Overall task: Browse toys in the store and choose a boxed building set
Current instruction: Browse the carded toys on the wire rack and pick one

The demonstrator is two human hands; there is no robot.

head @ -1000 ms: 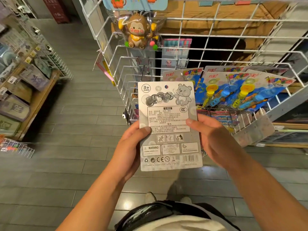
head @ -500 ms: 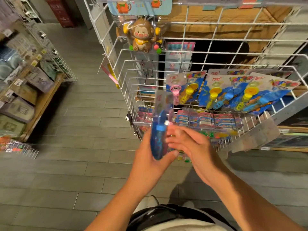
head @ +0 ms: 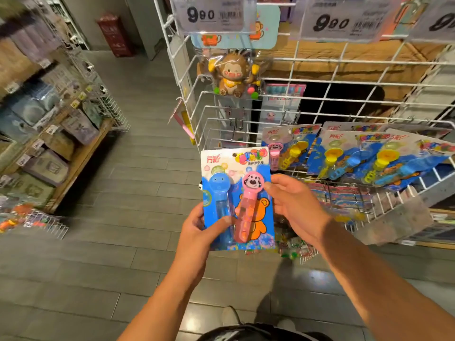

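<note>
Between both hands, front face up: one blister card (head: 237, 198), blue backing, orange bear print, red brand mark at upper left. Contents: two toy wands under clear plastic, a blue one (head: 220, 193) on the side of the left grip and a pink one (head: 247, 205) with a dog-face head toward the right grip.

Left hand (head: 199, 232): holds the card's lower left edge, thumb laid across the front over the blue wand's tube, fingers hidden behind the backing.

Right hand (head: 294, 205): at the card's right edge by the dog face, thumb tip touching the card's front, fingers curled behind; a light pinch.

Just beyond the right hand: white wire rack (head: 320, 99), with small bright packets in its lower basket, blurred. Hanging above that hand, several similar cards (head: 349, 153) with yellow and blue toys, overlapping.

Farther up from the grip: packaged brown monkey toy (head: 232, 75) on a hook, and price tags (head: 213, 14) reading 990 along the rack's top.

Well off past the left hand, across grey floor tiles (head: 138, 193): wooden shelving (head: 81, 153) stocked with flat packaged goods, blurred, with small labels. Farthest: a red cabinet (head: 114, 35) against the back wall.

Boxed building set: no item in view is identifiable as one.
</note>
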